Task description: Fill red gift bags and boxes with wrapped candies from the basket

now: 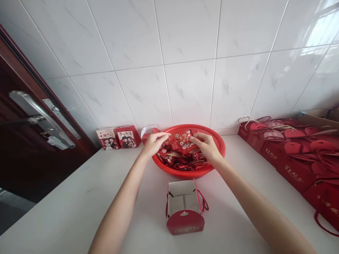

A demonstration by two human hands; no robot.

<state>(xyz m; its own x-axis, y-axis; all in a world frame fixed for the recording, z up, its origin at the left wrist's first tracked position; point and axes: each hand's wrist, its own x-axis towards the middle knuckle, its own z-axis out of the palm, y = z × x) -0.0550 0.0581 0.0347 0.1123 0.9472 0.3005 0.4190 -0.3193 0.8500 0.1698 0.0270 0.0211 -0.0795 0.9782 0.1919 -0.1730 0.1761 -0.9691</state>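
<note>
Over the red plastic basket (221, 150), a red snack packet (182, 140) with white and yellow print is held up between my hands. My left hand (155, 143) pinches at its upper left edge. The thumb and fingers of my right hand (206, 145) grip its right side. Beneath it, many small red and dark wrapped sweets (182, 163) lie in the basket. In front of the basket stands a small red gift box (185, 223), open at the top, with a white inside and a red cord handle on its right.
Two printed red boxes (128, 137) stand by the tiled wall on the left, near another box (149, 131) partly behind my left hand. Rows of red gift boxes (293, 173) with cord handles fill the right side. A dark door (31, 148) is at the left.
</note>
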